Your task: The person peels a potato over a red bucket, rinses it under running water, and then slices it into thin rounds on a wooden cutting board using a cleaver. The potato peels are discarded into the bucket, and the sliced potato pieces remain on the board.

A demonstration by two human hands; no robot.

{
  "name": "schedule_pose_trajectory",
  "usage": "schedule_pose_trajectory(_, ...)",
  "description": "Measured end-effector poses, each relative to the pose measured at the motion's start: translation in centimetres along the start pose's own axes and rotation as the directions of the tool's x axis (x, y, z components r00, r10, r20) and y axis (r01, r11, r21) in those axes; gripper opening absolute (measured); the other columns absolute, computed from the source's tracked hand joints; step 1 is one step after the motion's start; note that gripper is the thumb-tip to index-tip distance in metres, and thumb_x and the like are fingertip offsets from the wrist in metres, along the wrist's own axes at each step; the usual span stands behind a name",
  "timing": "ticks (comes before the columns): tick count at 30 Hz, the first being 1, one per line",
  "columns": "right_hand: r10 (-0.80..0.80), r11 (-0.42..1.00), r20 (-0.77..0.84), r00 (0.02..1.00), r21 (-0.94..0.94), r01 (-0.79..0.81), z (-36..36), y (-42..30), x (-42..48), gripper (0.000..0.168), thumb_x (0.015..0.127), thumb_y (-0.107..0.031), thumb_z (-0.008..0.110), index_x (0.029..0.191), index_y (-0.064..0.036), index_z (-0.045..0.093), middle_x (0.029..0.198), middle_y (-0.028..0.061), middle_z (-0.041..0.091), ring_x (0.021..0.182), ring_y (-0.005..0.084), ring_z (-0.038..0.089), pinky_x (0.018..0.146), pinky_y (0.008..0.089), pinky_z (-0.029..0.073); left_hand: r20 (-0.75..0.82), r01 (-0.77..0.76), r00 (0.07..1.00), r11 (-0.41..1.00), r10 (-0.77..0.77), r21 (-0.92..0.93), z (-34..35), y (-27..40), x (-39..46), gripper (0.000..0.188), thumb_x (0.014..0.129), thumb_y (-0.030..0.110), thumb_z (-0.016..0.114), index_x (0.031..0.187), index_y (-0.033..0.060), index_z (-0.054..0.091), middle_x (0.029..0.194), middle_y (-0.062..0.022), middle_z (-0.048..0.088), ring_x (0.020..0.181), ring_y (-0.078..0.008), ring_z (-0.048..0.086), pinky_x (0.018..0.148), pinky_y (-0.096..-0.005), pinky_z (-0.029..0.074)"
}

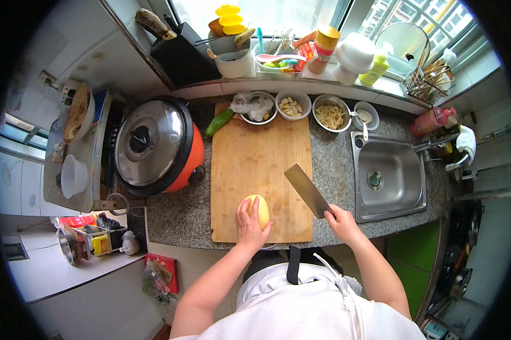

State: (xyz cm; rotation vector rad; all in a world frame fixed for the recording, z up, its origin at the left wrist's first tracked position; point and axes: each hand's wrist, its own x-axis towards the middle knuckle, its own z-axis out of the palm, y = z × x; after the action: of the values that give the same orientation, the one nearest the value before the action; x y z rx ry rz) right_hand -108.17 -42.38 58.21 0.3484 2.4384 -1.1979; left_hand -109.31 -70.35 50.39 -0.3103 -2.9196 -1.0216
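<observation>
On the wooden cutting board (261, 157) lies a peeled yellow potato (262, 212), near the board's front edge. My left hand (250, 223) rests over its left side with the fingers spread along it. My right hand (342, 223) grips the handle of a cleaver (308, 191), whose blade points up and left over the board's right edge, apart from the potato. A green cucumber (219, 122) lies at the board's back left corner, next to a metal bowl (258, 122) partly covered by plastic film.
Behind the board stand a bowl of garlic cloves (291, 107), a metal bowl of pale strips (331, 117) and a small bowl with a white spoon (364, 127). A lidded orange electric pot (191, 157) stands left; a steel sink (391, 176) is right.
</observation>
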Motion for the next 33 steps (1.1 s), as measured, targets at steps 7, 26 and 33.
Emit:
schedule_pose_trajectory(7,-0.043,0.999,0.032,0.999,-0.011,0.044,0.3,1.1,-0.5,0.023,0.096,-0.017,0.054,0.114,-0.005,0.061,0.086,0.0205,0.065,0.077,0.0332,0.065,0.070,0.0378,0.049,0.133,-0.233,0.966,0.971,0.224,0.060,-0.9,-1.5,-1.2,0.067,0.070,0.009,0.073,0.133,0.0094,0.049,0.132,-0.0103,0.048,0.131,-0.0319,0.039,0.113,-0.0514,0.023)
schedule_pose_trajectory(26,-0.319,0.824,0.191,0.928,-0.428,0.371,4.7,-1.7,-0.8,0.034,0.090,-0.010,0.053,0.123,-0.008,0.053,0.091,0.0180,0.065,0.077,0.0360,0.067,0.064,0.0451,0.055,0.094,-0.227,0.971,0.970,0.219,0.089,-0.1,-0.8,1.1,0.053,0.070,0.028,0.077,0.115,0.0071,0.060,0.119,-0.0103,0.052,0.115,-0.0311,0.045,0.098,-0.0461,0.035)
schedule_pose_trajectory(33,-0.323,0.781,0.224,0.920,-0.486,0.392,4.7,-1.9,-1.2,0.038,0.086,-0.009,0.054,0.123,0.001,0.052,0.084,0.0171,0.063,0.071,0.0336,0.067,0.058,0.0427,0.055,0.055,-0.233,0.972,0.969,0.229,0.083,0.6,-1.3,1.3,0.052,0.068,0.028,0.080,0.111,0.0058,0.061,0.118,-0.0127,0.054,0.113,-0.0341,0.047,0.093,-0.0467,0.037)
